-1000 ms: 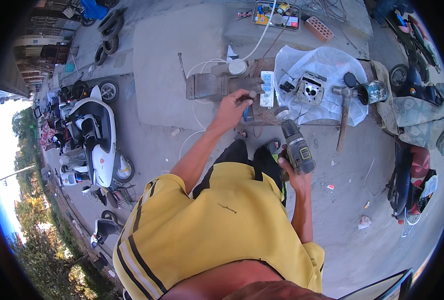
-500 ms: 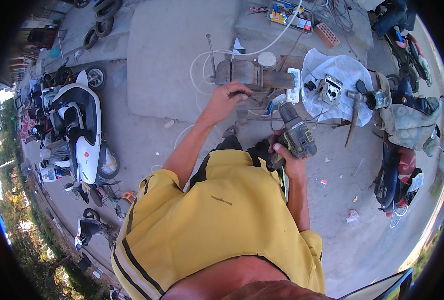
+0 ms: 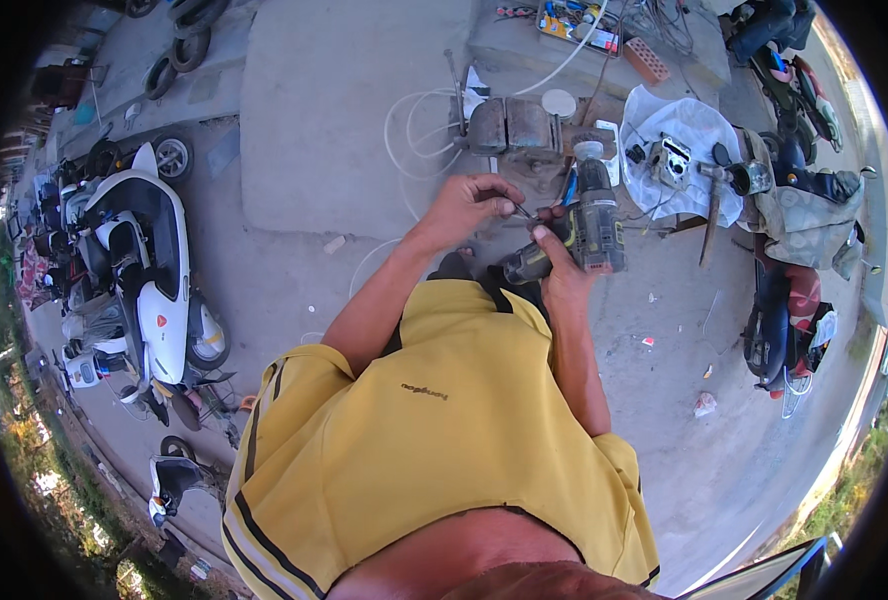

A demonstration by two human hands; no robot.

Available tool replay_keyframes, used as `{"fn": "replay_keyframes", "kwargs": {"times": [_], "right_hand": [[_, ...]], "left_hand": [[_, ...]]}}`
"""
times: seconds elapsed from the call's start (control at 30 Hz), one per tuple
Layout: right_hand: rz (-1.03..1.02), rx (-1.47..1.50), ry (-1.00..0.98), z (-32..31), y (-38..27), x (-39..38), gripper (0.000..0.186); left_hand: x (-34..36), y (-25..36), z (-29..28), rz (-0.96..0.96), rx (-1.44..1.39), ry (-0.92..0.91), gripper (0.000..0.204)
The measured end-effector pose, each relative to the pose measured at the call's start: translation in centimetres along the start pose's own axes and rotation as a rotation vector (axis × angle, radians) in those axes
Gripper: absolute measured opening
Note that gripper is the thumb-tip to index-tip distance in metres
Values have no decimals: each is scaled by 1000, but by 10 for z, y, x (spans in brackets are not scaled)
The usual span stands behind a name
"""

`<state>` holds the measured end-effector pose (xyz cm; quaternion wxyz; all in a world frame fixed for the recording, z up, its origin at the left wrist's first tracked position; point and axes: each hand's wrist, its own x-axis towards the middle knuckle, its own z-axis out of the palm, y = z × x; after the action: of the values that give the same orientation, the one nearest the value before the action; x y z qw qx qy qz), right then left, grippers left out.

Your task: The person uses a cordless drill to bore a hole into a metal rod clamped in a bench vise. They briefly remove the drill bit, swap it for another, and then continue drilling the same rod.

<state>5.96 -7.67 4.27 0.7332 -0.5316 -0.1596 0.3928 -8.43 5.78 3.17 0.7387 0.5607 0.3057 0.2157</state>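
Observation:
My right hand [image 3: 561, 262] is wrapped round the grip of a black and yellow cordless drill [image 3: 601, 225]. A pale round wheel [image 3: 588, 150] is fitted at the drill's far end. Beside it, my left hand [image 3: 476, 207] pinches a small thin metal piece [image 3: 526, 212] and keeps it close to the right fingers. The piece is too small to name exactly. Just beyond both hands stands a rusty bench vise [image 3: 514, 127], which neither hand touches.
Right of the vise, a white plastic sheet [image 3: 702, 125] carries a metal engine part [image 3: 675, 160]; a hammer [image 3: 712, 210] lies by its edge. A tool tray [image 3: 579, 28] and a brick [image 3: 647, 60] lie farther off. Scooters [image 3: 164, 300] stand at left, and a hose [image 3: 392, 140] loops over the ground.
The drill has swung more upright and moved away from my body, toward the vise. My left hand has come down and right, so both hands are now close together.

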Motion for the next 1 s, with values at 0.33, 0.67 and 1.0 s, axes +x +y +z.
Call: {"fn": "replay_keyframes", "kwargs": {"times": [0.33,0.67,1.0], "right_hand": [[75,20,-77,-11,-1,3,50],[80,1,-94,-13,-1,8,47],[17,-84,-49,0,0,14,48]], "left_hand": [[-13,-33,27,-111,-553,171,22],[-5,-55,43,-262,-881,219,27],[7,-56,27,-329,-937,137,21]]}}
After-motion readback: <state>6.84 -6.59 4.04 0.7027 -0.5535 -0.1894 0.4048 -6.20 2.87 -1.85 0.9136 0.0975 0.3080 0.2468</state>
